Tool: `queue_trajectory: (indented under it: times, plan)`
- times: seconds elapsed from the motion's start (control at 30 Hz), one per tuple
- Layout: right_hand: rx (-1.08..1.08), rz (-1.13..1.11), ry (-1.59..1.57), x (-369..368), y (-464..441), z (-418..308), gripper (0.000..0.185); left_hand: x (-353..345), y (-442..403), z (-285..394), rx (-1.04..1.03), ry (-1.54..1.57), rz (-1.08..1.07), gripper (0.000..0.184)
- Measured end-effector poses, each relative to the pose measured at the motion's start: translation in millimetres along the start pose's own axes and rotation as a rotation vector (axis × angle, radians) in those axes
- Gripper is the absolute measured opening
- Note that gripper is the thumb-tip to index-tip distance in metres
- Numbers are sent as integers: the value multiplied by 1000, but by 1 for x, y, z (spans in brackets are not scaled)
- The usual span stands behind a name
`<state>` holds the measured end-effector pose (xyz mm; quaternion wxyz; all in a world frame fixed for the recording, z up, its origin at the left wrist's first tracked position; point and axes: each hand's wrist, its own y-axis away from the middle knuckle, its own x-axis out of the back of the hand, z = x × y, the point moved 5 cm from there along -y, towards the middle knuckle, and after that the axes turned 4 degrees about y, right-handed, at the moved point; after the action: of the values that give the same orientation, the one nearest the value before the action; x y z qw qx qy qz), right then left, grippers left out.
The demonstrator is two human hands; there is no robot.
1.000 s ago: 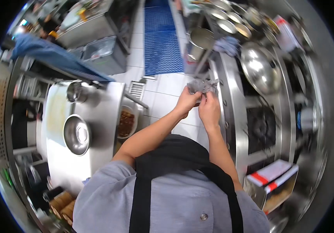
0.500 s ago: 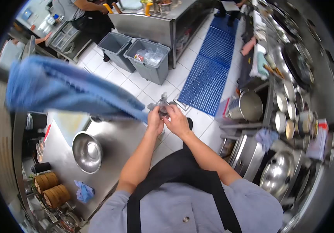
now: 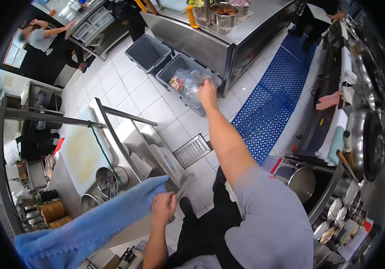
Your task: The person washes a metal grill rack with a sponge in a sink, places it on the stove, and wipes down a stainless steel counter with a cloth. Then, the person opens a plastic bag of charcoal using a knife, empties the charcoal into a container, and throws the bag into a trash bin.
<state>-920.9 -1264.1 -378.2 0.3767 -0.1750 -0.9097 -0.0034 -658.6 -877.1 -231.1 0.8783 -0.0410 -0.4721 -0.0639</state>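
Note:
My right hand (image 3: 207, 93) is stretched forward over a grey bin (image 3: 163, 83), its fingers closed on a crumpled clear plastic bag (image 3: 193, 80). More clear plastic and a red-and-white wrapper (image 3: 175, 83) lie in that bin below the hand. My left hand (image 3: 162, 207) is held low beside the steel counter, its fingers curled in with nothing showing in them. Close by it, a long blue towel (image 3: 94, 215) hangs across the lower left of the view, partly covering the counter. Whether the towel touches the left hand I cannot tell.
A second grey bin (image 3: 148, 53) stands beside the first, by a steel counter (image 3: 192, 40). Blue perforated matting (image 3: 268, 107) runs along the aisle. Pots and pans (image 3: 302, 184) crowd the right. A cutting board (image 3: 85, 148) lies at left. Other people stand further back.
My hands have parted: the right has reached forward to the bin with the plastic bag, the left has dropped back. The view has shifted, and the towel now hangs lower in it.

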Motion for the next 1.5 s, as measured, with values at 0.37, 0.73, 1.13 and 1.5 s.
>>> queue_trajectory:
  times: [0.37, 0.73, 1.13, 1.5]
  plan:
    - [-122, -881, 169, -33, 283, 103, 86, 11, 9, 1, -164, 121, -73, 27]
    - [-465, -605, 227, 228, 607, -28, 42, 70, 4, -33, -752, -971, -741, 39]
    - [-1164, 354, 26, 293, 1014, -168, 40, -52, 24, 40, -1276, -938, -665, 25]
    - [-2134, 844, -408, 37, 1414, -276, 35, -158, 411, 85, -1893, -736, -1493, 32]
